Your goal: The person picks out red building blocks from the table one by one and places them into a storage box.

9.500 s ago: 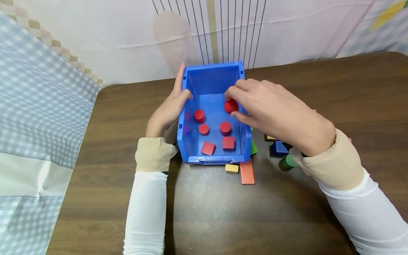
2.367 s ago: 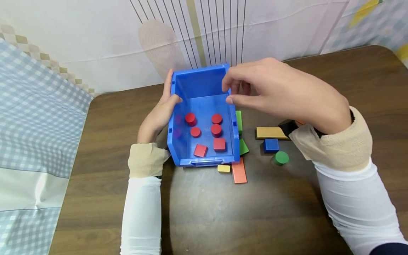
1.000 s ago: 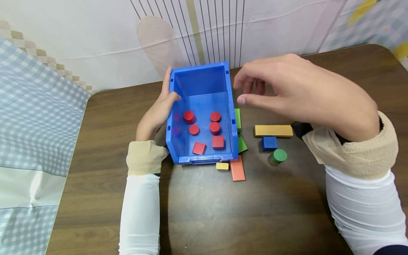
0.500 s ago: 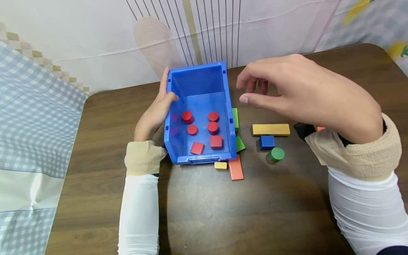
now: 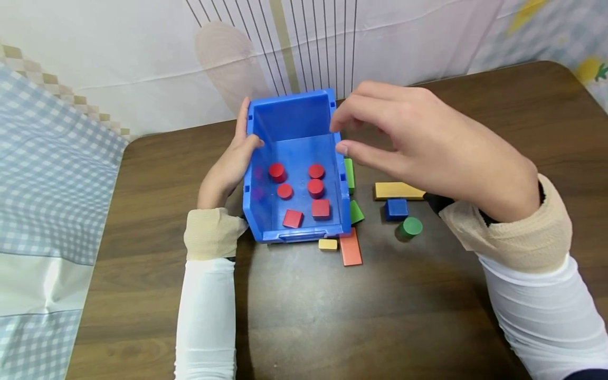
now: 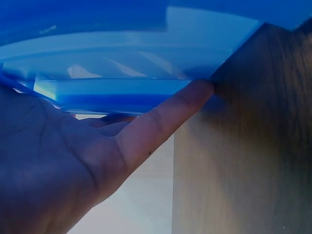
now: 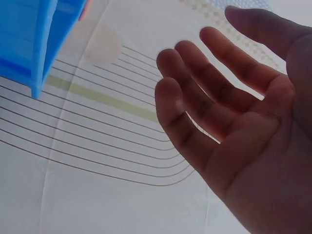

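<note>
A blue plastic storage bin (image 5: pixel 295 237) stands near the table's back edge, several red cylinders and red square blocks (image 5: pixel 320 209) lying on its floor. My left hand (image 5: pixel 233 163) grips the bin's left wall, thumb hooked over the rim and fingers along the outside. In the left wrist view, a finger (image 6: pixel 161 122) stretches along the blue plastic. My right hand (image 5: pixel 418 142) hovers at the bin's right rim with loosely bent fingers. Its palm (image 7: pixel 258 151) faces the right wrist camera with nothing in it.
Right of the bin lie a long yellow block (image 5: pixel 398 191), a blue block (image 5: pixel 396 209) and a green cylinder (image 5: pixel 411 227). Green pieces (image 5: pixel 355 212), an orange plank (image 5: pixel 350 248) and a small yellow block (image 5: pixel 328 244) lie against the bin. A printed curtain (image 5: pixel 152 58) hangs behind.
Earlier my right hand held a red cylinder over the bin; it now lies inside. That hand drew away rightward, then came back left to the rim. The left hand kept its grip.
</note>
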Tool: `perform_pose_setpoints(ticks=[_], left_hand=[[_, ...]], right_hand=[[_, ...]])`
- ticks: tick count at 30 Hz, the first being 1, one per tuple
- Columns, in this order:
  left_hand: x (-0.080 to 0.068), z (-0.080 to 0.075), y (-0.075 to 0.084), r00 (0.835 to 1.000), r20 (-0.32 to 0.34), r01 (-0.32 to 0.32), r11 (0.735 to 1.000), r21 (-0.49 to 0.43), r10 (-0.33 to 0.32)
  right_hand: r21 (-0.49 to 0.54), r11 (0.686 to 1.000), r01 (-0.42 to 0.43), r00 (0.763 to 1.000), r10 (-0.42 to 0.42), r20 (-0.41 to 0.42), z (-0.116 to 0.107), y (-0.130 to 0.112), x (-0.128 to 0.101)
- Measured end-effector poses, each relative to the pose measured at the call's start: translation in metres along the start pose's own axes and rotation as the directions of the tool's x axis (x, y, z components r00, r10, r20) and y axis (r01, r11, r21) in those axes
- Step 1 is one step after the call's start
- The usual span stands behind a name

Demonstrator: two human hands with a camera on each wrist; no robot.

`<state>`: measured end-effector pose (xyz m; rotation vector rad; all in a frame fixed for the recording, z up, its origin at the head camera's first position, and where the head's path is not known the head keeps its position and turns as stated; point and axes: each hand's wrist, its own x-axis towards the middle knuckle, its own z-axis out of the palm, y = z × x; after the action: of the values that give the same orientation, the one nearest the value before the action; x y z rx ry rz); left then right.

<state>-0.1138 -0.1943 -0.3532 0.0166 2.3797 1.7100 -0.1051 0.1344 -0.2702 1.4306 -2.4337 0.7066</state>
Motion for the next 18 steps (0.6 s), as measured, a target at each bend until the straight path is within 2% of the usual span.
perform_pose_setpoints(ticks=[9, 18], left_hand=[[0.0024, 0.0036, 0.0001, 1.000, 0.007, -0.005, 1.000, 0.010, 0.005], [0.0038, 0.0049, -0.0055, 1.000, -0.018, -0.018, 1.000, 0.005, 0.018]], right_hand=[[0.004, 0.999, -0.032, 0.999, 0.032, -0.017, 0.0014, -0.0031, -0.0038], [0.008, 0.999, -0.040, 0.998, 0.041, -0.045, 0.0063, -0.0010, -0.0100]])
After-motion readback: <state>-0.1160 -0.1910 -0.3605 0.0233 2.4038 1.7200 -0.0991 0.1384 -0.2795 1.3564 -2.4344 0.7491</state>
